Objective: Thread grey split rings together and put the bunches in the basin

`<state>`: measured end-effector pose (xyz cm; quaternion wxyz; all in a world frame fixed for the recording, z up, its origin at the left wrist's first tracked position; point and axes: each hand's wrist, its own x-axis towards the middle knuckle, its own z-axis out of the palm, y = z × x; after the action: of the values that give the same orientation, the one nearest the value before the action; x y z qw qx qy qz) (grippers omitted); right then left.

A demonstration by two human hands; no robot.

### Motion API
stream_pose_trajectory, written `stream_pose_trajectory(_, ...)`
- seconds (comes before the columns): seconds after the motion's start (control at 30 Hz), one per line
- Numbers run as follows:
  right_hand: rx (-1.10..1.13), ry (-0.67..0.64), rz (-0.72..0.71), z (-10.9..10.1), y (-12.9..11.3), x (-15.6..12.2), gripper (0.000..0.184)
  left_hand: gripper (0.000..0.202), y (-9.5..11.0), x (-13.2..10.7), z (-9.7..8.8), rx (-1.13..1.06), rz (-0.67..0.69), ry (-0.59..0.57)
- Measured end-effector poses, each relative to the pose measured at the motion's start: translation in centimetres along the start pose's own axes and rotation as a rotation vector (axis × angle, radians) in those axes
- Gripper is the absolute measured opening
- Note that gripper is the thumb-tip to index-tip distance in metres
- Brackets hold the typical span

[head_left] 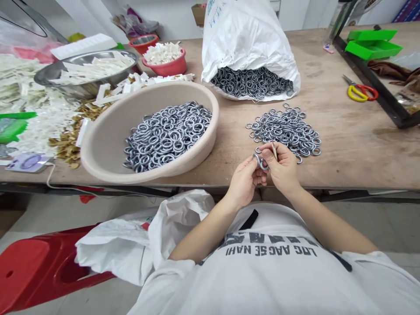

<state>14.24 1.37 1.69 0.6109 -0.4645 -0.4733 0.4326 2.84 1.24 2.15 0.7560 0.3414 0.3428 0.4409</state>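
Close together over the table's front edge, both my hands work at a few grey rings. My left hand is closed, pinching the rings between thumb and fingers. My right hand is closed around a thin, pointed metal tool whose exact kind I cannot make out; its fingertips also touch the rings. Just beyond lies a loose pile of grey rings on the wooden table. To the left stands a large beige basin, partly filled with similar rings.
A white sack at the back spills more rings. Scissors and green trays lie right, by a dark metal frame. A steel bowl, red bowls and white strips crowd the left. A red stool stands below.
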Motion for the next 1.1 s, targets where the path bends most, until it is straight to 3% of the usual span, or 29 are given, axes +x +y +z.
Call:
stream_pose_trajectory(0.1, -0.057, 0.049, -0.074, -0.3, 0.4, 0.4, 0.027, 0.035, -0.1, -0.2, -0.3, 0.015, 0.037, 0.007)
stream_pose_trajectory(0.27, -0.087, -0.01, -0.056, -0.6, 0.1, 0.5, 0.025, 0.033, -0.4, -0.2, -0.7, 0.202, 0.139, -0.008)
stream_pose_trajectory(0.37, -0.09, -0.101, -0.062, -0.8, -0.4, 0.1, 0.027, 0.032, -0.1, -0.1, -0.8, 0.12, 0.103, 0.008)
stream_pose_trajectory(0.5, -0.184, -0.179, -0.216, -1.5, -0.5, -0.2, 0.029, 0.026, 0.3, -0.3, -0.7, 0.042, 0.05, -0.003)
stream_pose_trajectory(0.67, -0.06, -0.277, -0.044, -1.7, -0.5, 0.3, 0.032, 0.024, 0.3, -0.5, -0.6, 0.094, 0.067, 0.003)
stream_pose_trajectory(0.73, -0.082, -0.259, -0.03, -1.8, -0.7, 0.5, 0.032, 0.024, 0.3, -0.5, -0.6, 0.082, 0.066, 0.026)
stream_pose_trajectory(0.87, -0.407, -0.165, -0.243, -2.5, -1.3, 0.1, 0.031, 0.025, 0.6, -0.5, -0.6, 0.035, 0.055, 0.067)
stream_pose_trajectory(0.97, -0.616, -0.25, -0.389, -3.0, -1.6, -0.9, 0.03, 0.025, 0.9, -0.7, -0.5, -0.008, 0.046, 0.066)
stream_pose_trajectory(1.1, -0.706, -0.305, -0.45, -3.1, -1.8, -1.6, 0.031, 0.024, 1.0, -0.9, -0.1, -0.042, 0.034, 0.045)
